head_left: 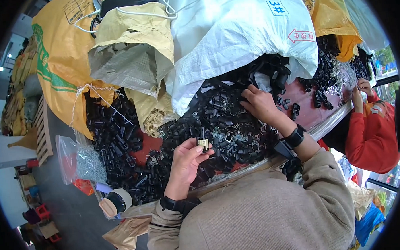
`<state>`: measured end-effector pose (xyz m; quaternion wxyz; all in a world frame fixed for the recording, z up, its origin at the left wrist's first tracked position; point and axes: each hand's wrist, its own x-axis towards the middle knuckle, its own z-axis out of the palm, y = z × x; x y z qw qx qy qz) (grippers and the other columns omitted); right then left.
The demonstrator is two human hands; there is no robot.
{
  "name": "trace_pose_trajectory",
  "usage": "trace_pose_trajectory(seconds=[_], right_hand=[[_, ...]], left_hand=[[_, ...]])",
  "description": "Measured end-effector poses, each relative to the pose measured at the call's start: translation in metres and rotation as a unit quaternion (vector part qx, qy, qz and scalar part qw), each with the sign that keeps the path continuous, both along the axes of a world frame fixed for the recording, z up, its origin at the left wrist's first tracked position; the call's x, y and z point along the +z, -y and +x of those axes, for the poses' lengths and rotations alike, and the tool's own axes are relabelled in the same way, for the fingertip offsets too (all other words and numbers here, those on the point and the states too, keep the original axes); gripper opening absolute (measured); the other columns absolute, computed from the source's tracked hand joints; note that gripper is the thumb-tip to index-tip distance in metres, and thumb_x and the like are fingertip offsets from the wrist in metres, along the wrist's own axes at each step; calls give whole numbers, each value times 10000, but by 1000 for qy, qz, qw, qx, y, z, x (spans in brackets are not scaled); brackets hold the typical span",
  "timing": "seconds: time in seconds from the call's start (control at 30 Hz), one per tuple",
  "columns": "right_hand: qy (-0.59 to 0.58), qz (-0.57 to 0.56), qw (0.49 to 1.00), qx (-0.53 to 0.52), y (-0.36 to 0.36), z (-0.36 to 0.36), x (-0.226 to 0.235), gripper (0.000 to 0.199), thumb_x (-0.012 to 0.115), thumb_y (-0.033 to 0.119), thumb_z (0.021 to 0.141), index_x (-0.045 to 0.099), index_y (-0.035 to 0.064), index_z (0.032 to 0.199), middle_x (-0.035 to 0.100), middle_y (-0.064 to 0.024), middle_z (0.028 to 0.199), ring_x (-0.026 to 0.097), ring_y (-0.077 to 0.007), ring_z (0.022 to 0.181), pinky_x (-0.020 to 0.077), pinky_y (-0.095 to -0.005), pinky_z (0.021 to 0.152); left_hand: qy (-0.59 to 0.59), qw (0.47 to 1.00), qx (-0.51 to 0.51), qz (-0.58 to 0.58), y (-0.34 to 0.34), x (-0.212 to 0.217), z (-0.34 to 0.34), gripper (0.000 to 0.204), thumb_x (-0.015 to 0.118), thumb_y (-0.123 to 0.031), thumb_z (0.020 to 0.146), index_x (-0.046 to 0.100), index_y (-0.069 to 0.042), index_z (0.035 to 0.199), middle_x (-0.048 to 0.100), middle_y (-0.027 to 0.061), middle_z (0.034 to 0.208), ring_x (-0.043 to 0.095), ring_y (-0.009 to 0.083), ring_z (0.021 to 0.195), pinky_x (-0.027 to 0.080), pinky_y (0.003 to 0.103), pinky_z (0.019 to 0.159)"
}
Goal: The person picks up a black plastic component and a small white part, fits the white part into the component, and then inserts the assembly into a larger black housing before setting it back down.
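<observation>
Between the thumb and fingers of my left hand [187, 162] is a small plastic fitting [203, 144], cream in its middle and black at its upper end. It stands upright, over the near part of a wide heap of black plastic parts [228, 106]. My right hand [260, 105] reaches into the heap's far side, close to the mouth of a white woven sack [240, 29]. Its fingers are bent together, with the tips against the dark parts; what they pinch is too small to tell. Small metal clips [229, 136] lie scattered over the heap between my hands.
Yellow sacks [63, 50] and a rolled-open beige sack [134, 43] line the far side. At left lie a clear bag of small metal pieces [90, 161] and a tape roll [118, 202]. A person in a red top [374, 130] works at the right. White cables [146, 13] cross the sacks.
</observation>
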<state>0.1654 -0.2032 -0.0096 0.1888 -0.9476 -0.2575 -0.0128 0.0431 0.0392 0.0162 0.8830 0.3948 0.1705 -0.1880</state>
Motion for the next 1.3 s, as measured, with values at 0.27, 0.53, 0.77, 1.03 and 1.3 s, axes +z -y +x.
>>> trace_pose_trajectory(seconds=[0.27, 0.53, 0.77, 1.03, 1.3], right_hand=[[-56, 29, 997, 40, 3, 2, 6, 227, 591, 180, 683, 469, 57, 829, 485, -113, 795, 530, -307, 708, 423, -395, 592], [-67, 87, 992, 55, 3, 1, 11, 151, 588, 106, 691, 482, 33, 770, 472, -115, 764, 516, -305, 693, 414, -350, 575], [-202, 279, 938, 42, -1, -10, 18, 102, 558, 78, 761, 470, 30, 778, 492, -54, 725, 540, -184, 632, 411, -265, 547], [-511, 504, 696, -9, -14, -31, 20, 88, 544, 97, 807, 486, 42, 843, 529, 4, 746, 545, -75, 658, 437, -196, 598], [-538, 520, 663, 34, -37, -45, 26, 186, 544, 94, 806, 514, 21, 974, 550, -8, 805, 552, -88, 687, 454, -208, 629]], left_hand=[[7, 1000, -5, -14, 4, 1, -4, 186, 547, -76, 753, 519, 23, 908, 585, 163, 871, 605, 212, 747, 519, 251, 641], [0, 1000, -8, -19, 2, -4, -1, 221, 551, -72, 760, 512, 26, 954, 586, 147, 891, 600, 201, 762, 510, 246, 655], [-2, 1000, -2, -12, 7, -1, 2, 204, 549, -64, 752, 516, 21, 935, 585, 156, 878, 602, 206, 753, 516, 245, 639], [7, 1000, -11, -9, 9, 1, 1, 247, 567, -83, 763, 512, 18, 982, 590, 113, 884, 596, 173, 758, 495, 230, 658], [2, 1000, -4, -7, 17, -4, 8, 258, 579, -84, 762, 513, 16, 990, 590, 97, 880, 594, 162, 758, 494, 231, 662]])
